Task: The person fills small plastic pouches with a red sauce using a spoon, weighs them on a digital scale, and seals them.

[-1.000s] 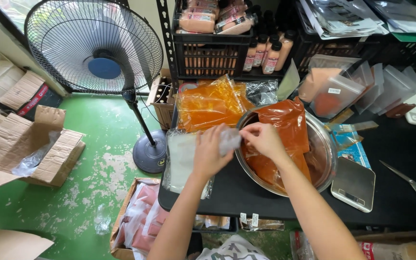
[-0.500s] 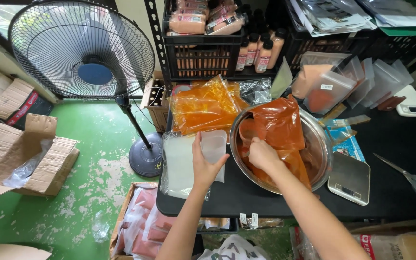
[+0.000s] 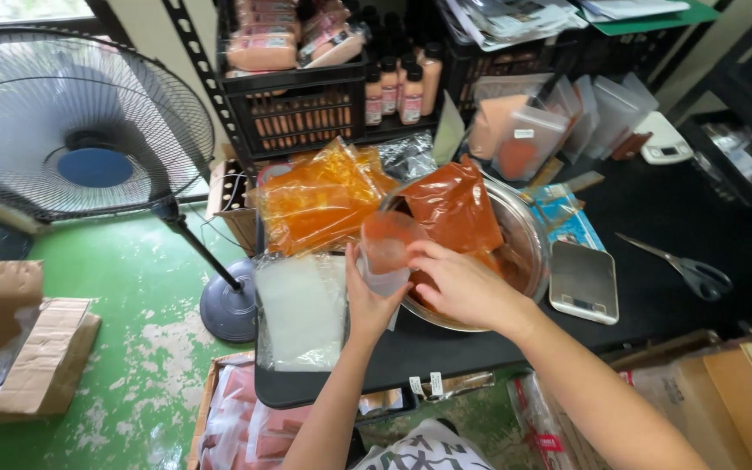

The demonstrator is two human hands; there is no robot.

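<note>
My left hand [image 3: 369, 298] holds a small clear plastic pouch [image 3: 386, 246] upright at the near rim of a large metal bowl [image 3: 528, 228]. My right hand [image 3: 463, 283] rests at the pouch's mouth, fingers on its edge, over the bowl. Inside the bowl lies a big orange-red bag of paste [image 3: 454, 207]. A stack of empty clear pouches [image 3: 302, 309] lies flat on the black table [image 3: 654, 305] just left of my left hand.
Filled orange bags [image 3: 319, 196] are piled behind the stack. A small digital scale [image 3: 583, 280] and scissors [image 3: 685, 268] lie right of the bowl. Black crates [image 3: 306, 113] with bottles stand behind. A standing fan [image 3: 80, 130] and cardboard boxes [image 3: 32, 352] occupy the green floor at left.
My left hand has lifted the clear pouch from near the stack toward the bowl's rim, and my right hand has come to the pouch's mouth. The camera has drawn closer.
</note>
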